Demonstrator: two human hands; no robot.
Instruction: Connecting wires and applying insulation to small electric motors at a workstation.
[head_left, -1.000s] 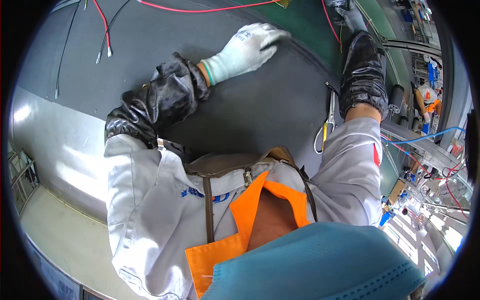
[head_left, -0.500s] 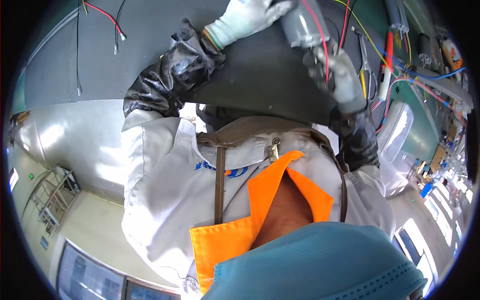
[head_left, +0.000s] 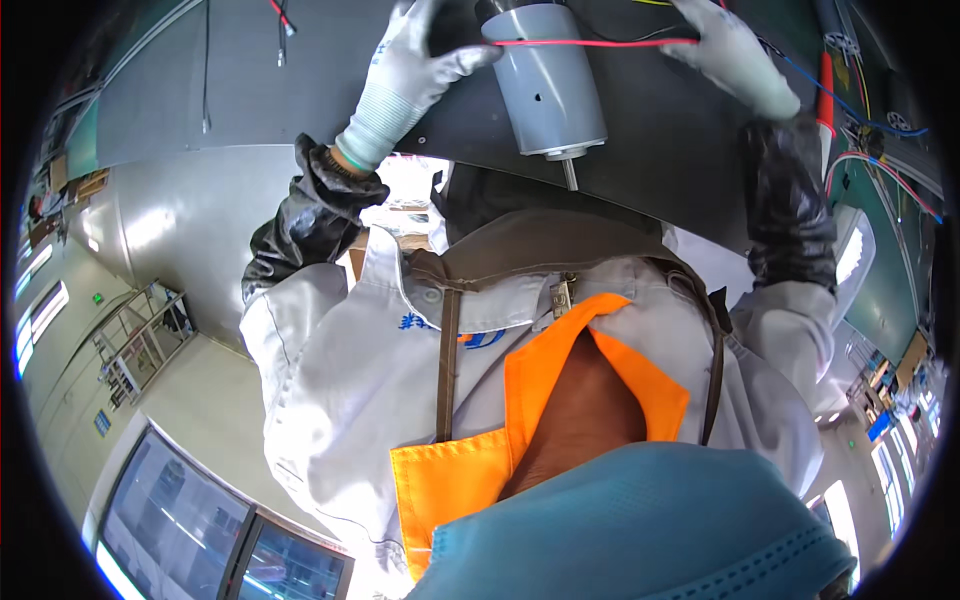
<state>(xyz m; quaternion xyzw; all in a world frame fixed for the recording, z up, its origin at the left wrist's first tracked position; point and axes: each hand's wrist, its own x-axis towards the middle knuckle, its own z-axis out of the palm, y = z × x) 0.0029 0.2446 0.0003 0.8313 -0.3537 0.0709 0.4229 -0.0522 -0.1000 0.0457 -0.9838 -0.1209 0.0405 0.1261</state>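
A grey cylindrical motor (head_left: 550,85) lies on the dark work surface, its thin metal shaft (head_left: 571,175) pointing toward my body. A red wire (head_left: 600,43) runs nearly straight across the motor's upper part and out to the right. My right hand (head_left: 735,65), in a white glove, is closed on that wire's right end. On the motor's left side, my gloved left hand (head_left: 405,85) is open, thumb stretched toward the motor and the wire's left end. Whether the thumb touches them is unclear. The picture's upper edge cuts off some of its fingertips.
At the right lie a red-and-white tool or marker (head_left: 826,95), a blue wire (head_left: 850,112) and several coloured wires. More grey cylinders stand at the upper right. Thin black leads (head_left: 206,80) and a red lead (head_left: 283,15) hang over the surface at the upper left.
The motor has moved left and toward me, and its shaft end shows clearly now. The red wire, formerly hanging along it, is stretched sideways. My right hand has moved up and right, the left hand leftward.
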